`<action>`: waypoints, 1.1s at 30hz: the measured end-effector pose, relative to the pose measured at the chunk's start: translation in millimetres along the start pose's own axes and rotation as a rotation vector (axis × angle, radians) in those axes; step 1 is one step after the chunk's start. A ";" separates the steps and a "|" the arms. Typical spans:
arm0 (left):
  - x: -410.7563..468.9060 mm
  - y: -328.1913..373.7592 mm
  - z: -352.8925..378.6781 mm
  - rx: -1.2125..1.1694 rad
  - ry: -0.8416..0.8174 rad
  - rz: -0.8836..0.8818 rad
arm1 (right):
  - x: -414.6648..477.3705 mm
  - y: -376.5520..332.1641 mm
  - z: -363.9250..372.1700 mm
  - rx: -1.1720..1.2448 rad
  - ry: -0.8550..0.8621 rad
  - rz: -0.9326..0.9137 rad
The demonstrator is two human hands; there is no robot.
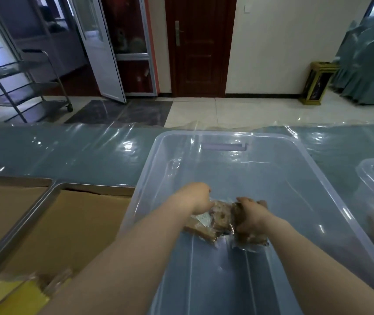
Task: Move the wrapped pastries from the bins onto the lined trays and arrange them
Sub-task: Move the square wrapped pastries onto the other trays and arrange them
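So, pastries: brown film-wrapped pastries (221, 218), on floor of clear plastic bin (226, 133), mid-bin.
Left hand (200, 201): pinches wrap edge, inside bin.
Right hand (250, 214): curled round another pack, inside bin.
Handling: probably light, soft, crushable; slick film, so hold sides gently.
Tray: paper-lined steel tray (90, 186), just left of bin.

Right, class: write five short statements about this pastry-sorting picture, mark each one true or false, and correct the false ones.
1. The left hand and right hand are both on the wrapped pastries. True.
2. The wrapped pastries lie on the paper-lined tray. False: they are inside the clear plastic bin.
3. The paper-lined tray sits to the right of the clear plastic bin. False: it is on the left.
4. A second clear bin shows at the right edge. True.
5. A metal trolley stands on the floor at the back left. True.
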State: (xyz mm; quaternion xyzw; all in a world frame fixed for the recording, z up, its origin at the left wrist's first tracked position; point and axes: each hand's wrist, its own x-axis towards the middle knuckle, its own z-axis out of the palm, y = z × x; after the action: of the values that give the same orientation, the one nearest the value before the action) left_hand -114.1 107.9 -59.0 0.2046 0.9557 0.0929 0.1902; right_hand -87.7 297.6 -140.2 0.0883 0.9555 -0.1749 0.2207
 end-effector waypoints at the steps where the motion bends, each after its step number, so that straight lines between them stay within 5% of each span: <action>1: 9.0 -4.9 11.2 0.028 -0.018 -0.051 | 0.9 1.3 2.2 -0.012 -0.002 -0.002; 6: 26.7 -21.8 72.2 0.206 -0.014 -0.081 | 1.9 -9.2 6.6 -0.426 0.097 -0.102; 13: 34.6 -23.9 75.4 0.297 0.100 -0.163 | 13.2 -11.7 11.1 -0.480 0.172 -0.110; 19: 18.0 -14.0 72.5 0.413 0.041 -0.322 | -2.2 -19.7 7.1 -0.574 0.212 -0.023; 24: -4.6 5.4 34.8 0.109 0.062 -0.208 | -42.4 -16.0 -17.0 -0.391 0.145 0.027; 33: -107.2 2.8 -62.6 -0.089 0.516 0.070 | -149.1 -68.6 -91.2 -0.088 0.491 -0.024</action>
State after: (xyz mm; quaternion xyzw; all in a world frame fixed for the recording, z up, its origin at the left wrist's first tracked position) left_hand -47.8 58.5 33.7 0.1987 0.9598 0.1905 -0.0543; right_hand -8.0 254.6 24.3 0.1071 0.9881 -0.1093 -0.0165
